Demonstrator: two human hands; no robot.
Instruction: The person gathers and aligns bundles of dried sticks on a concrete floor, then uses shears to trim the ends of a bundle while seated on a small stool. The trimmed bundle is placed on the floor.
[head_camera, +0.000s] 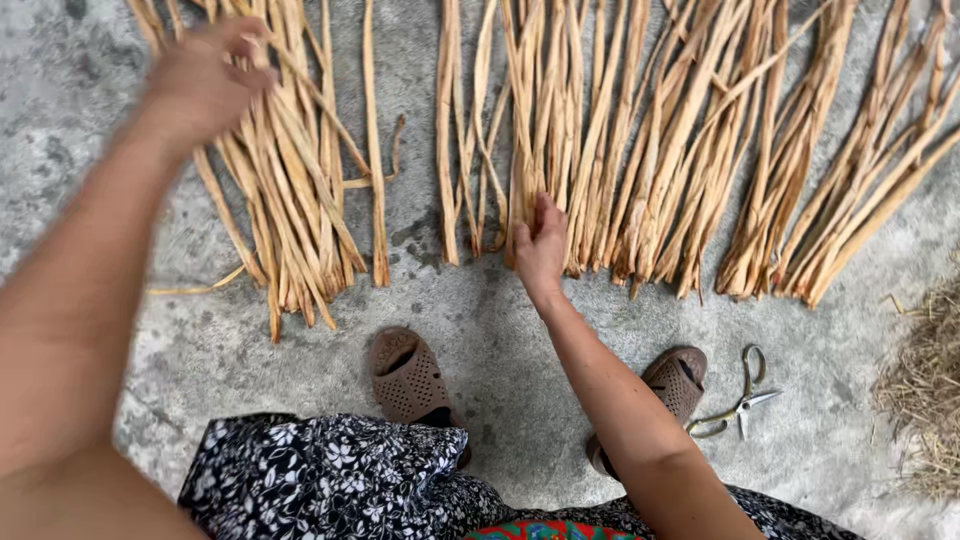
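Where strips (560, 130) lie, right hand (541, 243) atop.

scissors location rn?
Head view, lower right: the scissors lie on the concrete floor, beside the right sandal, left of the straw pile.

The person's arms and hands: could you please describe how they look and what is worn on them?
Both arms are bare to the frame edge, with no sleeves showing. The left hand and right hand wear no gloves; no rings, watch or bracelets are visible. The left hand is motion-blurred.

left hand (200, 85) on strips (290, 190) | right hand (541, 245) on strip ends | scissors (740, 400) nearby
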